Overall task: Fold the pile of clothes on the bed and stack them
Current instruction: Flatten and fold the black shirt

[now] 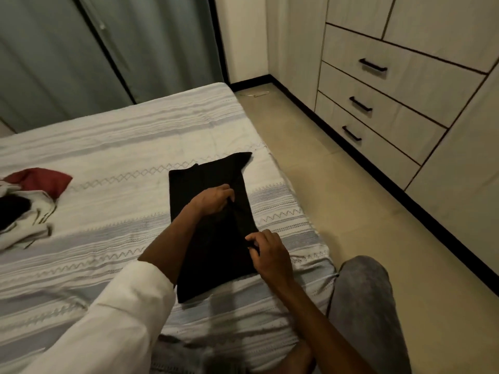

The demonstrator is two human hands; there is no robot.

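1. The bed [113, 147] fills most of the view, covered in a pale grey-and-white striped spread with zigzag and diamond bands; its right edge runs along a beige tiled floor [310, 163].
2. A wardrobe [432, 85] stands along the right wall, light wood-grain, with three drawers that carry black bar handles.
3. Grey-green curtains [81, 49] hang behind the far end of the bed.
4. A black garment [208, 255] lies flat on the bed near its right edge, already folded into a long narrow panel, with one pointed corner sticking out at the far end.
5. The pile of clothes [29, 206] sits well apart at the left edge of the bed: a dark red piece, a white piece with dark marks and something black, all jumbled together.
6. The person's knee in grey trousers [364, 300] shows at the lower right, just beside the bed.
7. The left hand [213, 199], coming out of a white sleeve [121, 314], rests on the middle of the black garment with its fingers curled down into a fold of the cloth.
8. The right hand [270, 253] is at the garment's right edge, nearer the person, thumb and fingers pinching the edge of the fabric.
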